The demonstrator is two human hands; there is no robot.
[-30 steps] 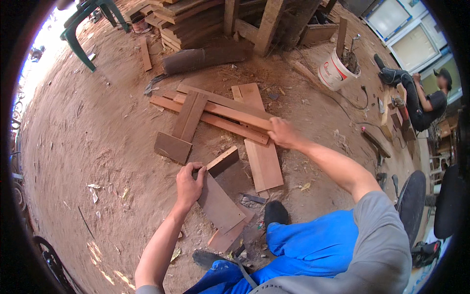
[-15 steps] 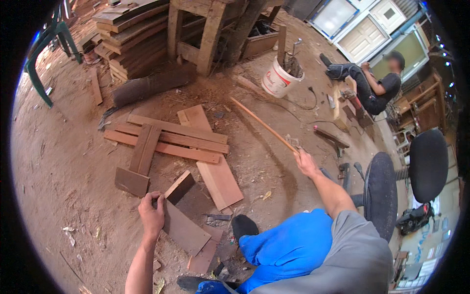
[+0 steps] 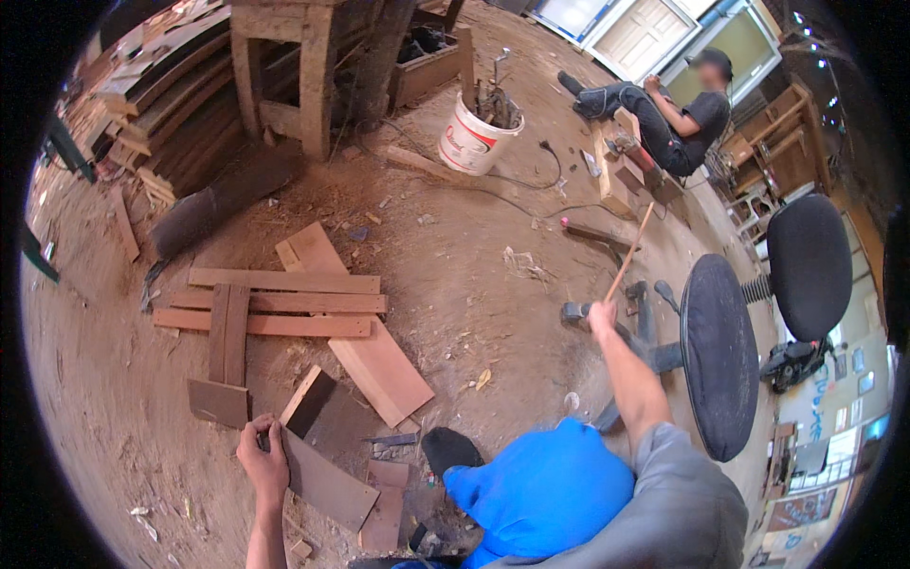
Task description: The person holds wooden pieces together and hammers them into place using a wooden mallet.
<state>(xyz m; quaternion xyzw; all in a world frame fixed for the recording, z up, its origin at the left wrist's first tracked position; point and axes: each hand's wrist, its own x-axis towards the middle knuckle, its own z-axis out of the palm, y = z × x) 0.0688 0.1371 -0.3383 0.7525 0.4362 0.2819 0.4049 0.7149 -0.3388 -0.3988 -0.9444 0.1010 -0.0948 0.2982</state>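
Observation:
My left hand [image 3: 263, 451] is closed, its thumb and fingers pinched at the upper corner of a brown wooden board [image 3: 327, 484]. A dark spot shows between the fingers, too small to make out. Beside that board a short piece of wood [image 3: 309, 402] stands on edge, its pale sawn end up. My right hand [image 3: 602, 316], out to the right near the chair's base, is closed round one end of a thin wooden stick [image 3: 631, 250] that points up and away. Left of the boards lies a small dark brown panel [image 3: 218, 402].
Crossed reddish slats [image 3: 275, 300] and a wide plank [image 3: 384, 372] lie ahead on the dirt floor. A white bucket of tools [image 3: 480, 138], a wooden bench [image 3: 316, 85] and stacked planks [image 3: 161, 104] stand farther off. A black chair [image 3: 718, 356] is at right; another person [image 3: 697, 119] sits beyond.
My right hand has swung the stick from pointing far left to pointing up and right. The left hand keeps its hold on the board. The whole view has shifted toward the right.

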